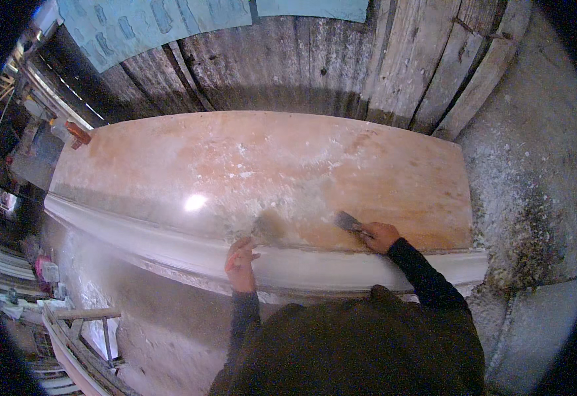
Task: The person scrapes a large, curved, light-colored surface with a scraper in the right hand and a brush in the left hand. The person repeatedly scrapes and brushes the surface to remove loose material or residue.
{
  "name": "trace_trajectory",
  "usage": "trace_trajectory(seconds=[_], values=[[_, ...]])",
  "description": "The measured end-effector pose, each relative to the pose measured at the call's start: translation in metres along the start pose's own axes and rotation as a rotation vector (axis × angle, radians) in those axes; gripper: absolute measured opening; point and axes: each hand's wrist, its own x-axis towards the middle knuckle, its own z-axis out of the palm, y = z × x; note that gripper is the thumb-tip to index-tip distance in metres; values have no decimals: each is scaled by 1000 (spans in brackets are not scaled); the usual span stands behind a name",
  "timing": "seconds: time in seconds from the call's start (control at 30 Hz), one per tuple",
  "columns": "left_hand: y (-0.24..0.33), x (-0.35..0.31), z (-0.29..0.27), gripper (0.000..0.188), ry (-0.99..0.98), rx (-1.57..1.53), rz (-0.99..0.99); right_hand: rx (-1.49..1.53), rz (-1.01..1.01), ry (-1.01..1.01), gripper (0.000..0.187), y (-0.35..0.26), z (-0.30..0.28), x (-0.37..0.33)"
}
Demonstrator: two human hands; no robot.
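At far left, a clear bottle [57, 129] stands by the end of the wide, orange-brown panel [400, 178], which lies lengthwise before the worker, white moulding [301, 267] along its near edge. Left hand [241, 261]: at the moulding, fingers bent; whether they grip anything cannot be told. Flat scraper [346, 221]: on or just over the panel, right of the pale smears, its handle gripped in the right hand [377, 235]. Step in hand, as judged: scraping or smoothing. Next stroke would call for a low, even blade.
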Motion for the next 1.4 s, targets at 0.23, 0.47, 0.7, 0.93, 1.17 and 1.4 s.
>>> trace_trajectory(seconds=[0.23, 0.47, 0.7, 0.93, 1.17, 1.4], values=[[0, -6, 0, 20, -4, 93, 66, 54, -102, 119, 30, -36, 5, 50], [1, -13, -15, 21, 69, 76, 36, -23, -194, -169, 32, 0, 9, 20], [8, -8, -15, 24, 175, 42, 73, -10, -518, -47, 30, -87, 15, 82], [5, -7, -37, 27, 197, 66, 119, -141, -364, -265, 31, -53, -28, 34], [13, -10, -42, 27, 204, 38, 107, -94, -577, -144, 30, -103, 3, 82], [24, -9, -51, 28, 240, 30, 173, 310, -421, -107, 32, -193, 25, 143]])
